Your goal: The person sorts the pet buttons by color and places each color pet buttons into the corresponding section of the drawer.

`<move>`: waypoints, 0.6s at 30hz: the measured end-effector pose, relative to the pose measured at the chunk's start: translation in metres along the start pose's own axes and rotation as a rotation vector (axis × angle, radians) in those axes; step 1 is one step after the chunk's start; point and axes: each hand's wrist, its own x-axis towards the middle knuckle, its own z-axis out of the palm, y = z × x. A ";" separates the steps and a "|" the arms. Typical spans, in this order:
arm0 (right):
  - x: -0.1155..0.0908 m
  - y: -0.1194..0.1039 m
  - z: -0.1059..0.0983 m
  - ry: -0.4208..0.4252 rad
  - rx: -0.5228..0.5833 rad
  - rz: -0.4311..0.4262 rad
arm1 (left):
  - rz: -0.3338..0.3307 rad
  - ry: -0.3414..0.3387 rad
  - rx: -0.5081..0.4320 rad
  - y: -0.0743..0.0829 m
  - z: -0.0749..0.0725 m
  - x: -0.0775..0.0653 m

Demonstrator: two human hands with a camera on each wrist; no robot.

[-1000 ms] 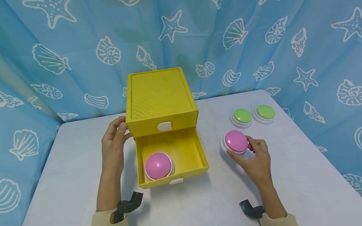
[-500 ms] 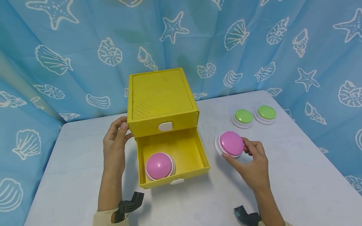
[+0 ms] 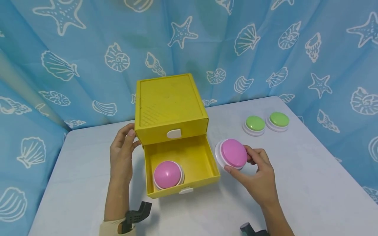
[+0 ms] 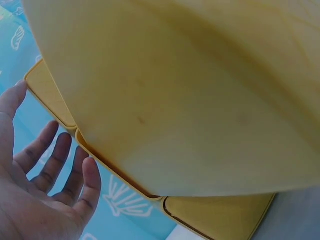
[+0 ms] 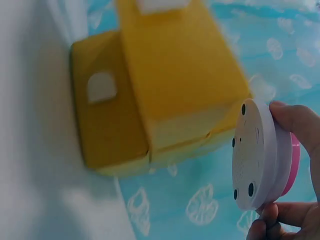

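Note:
A small yellow drawer cabinet (image 3: 171,100) stands on the table. Its middle drawer (image 3: 198,157) is pulled out, and one pink push button (image 3: 167,174) with a white base lies in its front left corner. My left hand (image 3: 121,157) touches the cabinet's left side near the front edge; its fingers (image 4: 52,160) are spread and lightly bent in the left wrist view. Between thumb and fingers, my right hand (image 3: 256,175) holds a second pink push button (image 3: 234,153) by its edge, tilted, just right of the drawer. Its white underside with dark feet shows in the right wrist view.
Two green push buttons (image 3: 255,123) with white bases lie side by side at the back right of the white table (image 3: 298,177). Behind the table hangs a blue curtain (image 3: 203,39) with white shells. The lower drawer front (image 5: 107,100) is closed below the open one.
My right hand has carried the pink push button leftward to the open drawer's right side, tilting it more. My left hand has stayed on the cabinet's side. The view has shifted slightly.

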 end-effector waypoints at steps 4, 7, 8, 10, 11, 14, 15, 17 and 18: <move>-0.004 -0.014 0.002 -0.047 0.049 0.003 | 0.004 0.004 0.005 -0.003 0.000 0.002; -0.005 -0.021 0.008 -0.078 0.056 -0.018 | 0.000 0.008 0.010 -0.004 0.000 0.002; -0.005 -0.023 0.010 -0.086 0.054 -0.025 | 0.000 0.010 0.009 -0.005 0.000 0.002; -0.005 -0.026 0.015 -0.096 0.057 -0.043 | 0.001 0.012 0.009 -0.005 0.000 0.001; -0.006 -0.027 0.018 -0.100 0.057 -0.055 | 0.001 0.011 0.008 -0.005 0.000 0.001; -0.007 -0.030 0.024 -0.110 0.085 -0.087 | 0.001 0.015 0.014 -0.005 0.000 0.000; -0.007 -0.030 0.026 -0.114 0.095 -0.098 | 0.002 0.016 0.015 -0.004 0.000 0.000; -0.008 -0.031 0.030 -0.122 0.112 -0.114 | 0.003 0.015 0.015 -0.003 0.000 0.001; -0.008 -0.032 0.032 -0.126 0.122 -0.122 | 0.003 0.013 0.015 -0.002 0.000 0.001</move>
